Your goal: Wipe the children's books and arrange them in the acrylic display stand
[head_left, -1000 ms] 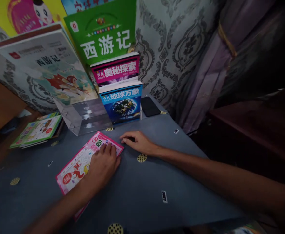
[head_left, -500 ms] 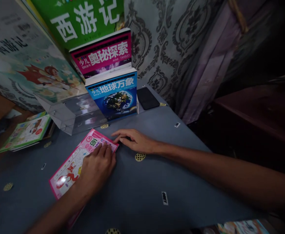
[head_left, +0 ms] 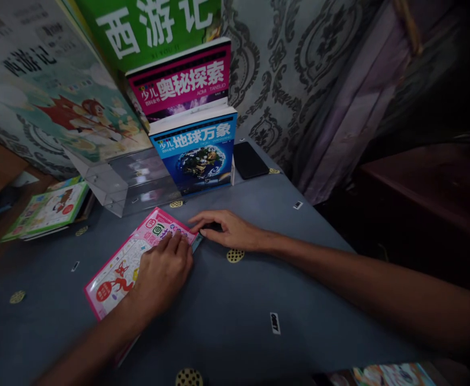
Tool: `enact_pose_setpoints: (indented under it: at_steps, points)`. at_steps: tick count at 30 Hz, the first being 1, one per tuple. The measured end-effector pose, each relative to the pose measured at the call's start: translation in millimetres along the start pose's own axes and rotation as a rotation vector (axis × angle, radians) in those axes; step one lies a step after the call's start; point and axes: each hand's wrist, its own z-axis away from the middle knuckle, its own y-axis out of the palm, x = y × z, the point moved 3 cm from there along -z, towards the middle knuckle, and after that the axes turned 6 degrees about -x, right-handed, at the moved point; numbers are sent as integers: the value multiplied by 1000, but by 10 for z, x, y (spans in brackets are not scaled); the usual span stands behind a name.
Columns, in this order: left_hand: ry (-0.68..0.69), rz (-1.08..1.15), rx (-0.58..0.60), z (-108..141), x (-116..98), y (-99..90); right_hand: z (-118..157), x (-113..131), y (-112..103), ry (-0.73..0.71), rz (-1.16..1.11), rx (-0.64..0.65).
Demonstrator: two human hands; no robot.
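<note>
A pink children's book (head_left: pixel 114 279) with a red fox on its glossy cover lies slantwise on the grey-blue tabletop. Across its right part rests my left hand (head_left: pixel 166 262), palm down, fingers laid on the cover and hiding part of the title. At the book's upper right corner, my right hand (head_left: pixel 227 230) has thumb and forefinger closed on the edge. A narrow bluish strip shows beneath the cover there.
Behind stands a clear acrylic stand (head_left: pixel 110 198), with a blue earth book (head_left: pixel 203 155), a magenta book (head_left: pixel 182 86) and larger books upright. A dark phone (head_left: pixel 251 160) lies beside them. More books (head_left: pixel 50 209) are stacked left; others (head_left: pixel 391 375) show at the bottom right.
The view has shifted slightly, so the scene sits a little further right. At the book's corner a bluish strip has appeared under the cover by my right fingers. My left hand stays on the book.
</note>
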Motion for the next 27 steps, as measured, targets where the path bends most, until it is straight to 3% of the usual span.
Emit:
enact_pose_setpoints:
  at_steps: [4, 16, 19, 27]
  points:
    - [-24, 46, 44, 5, 3, 22, 3, 20, -4, -1, -2, 6]
    - [-23, 36, 29, 26, -13, 39, 26, 39, -27, -12, -49, -23]
    - [-17, 31, 9, 37, -31, 47, 60, 80, -49, -78, 79, -51]
    - [-29, 82, 11, 65, -33, 70, 213, 194, 64, -433, 600, 59]
